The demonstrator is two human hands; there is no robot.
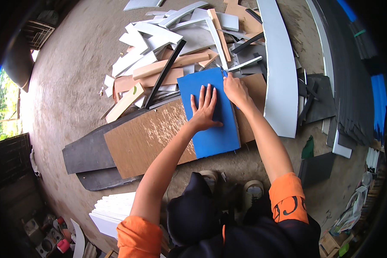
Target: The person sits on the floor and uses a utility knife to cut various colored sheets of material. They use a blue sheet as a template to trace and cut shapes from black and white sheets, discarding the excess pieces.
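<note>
A blue foam sheet [217,137] lies across a worn brown board [133,137] in front of me. My left hand [205,112] is pressed flat on the sheet, its fingers spread. At the sheet's far right corner, my right hand [237,89] is closed around a small blue utility knife [225,73]. Most of the knife is hidden in the fist, and whether its tip touches the sheet I cannot tell. To the right of the sheet, more of the brown board shows under my right forearm.
Beyond the board is a heap of white, tan and black offcuts [159,47]. A long white panel [281,77] runs along the right, with dark sheets [344,73] past it. Black sheets [90,148] stick out under the board. White sheets [112,210] are stacked near my left arm.
</note>
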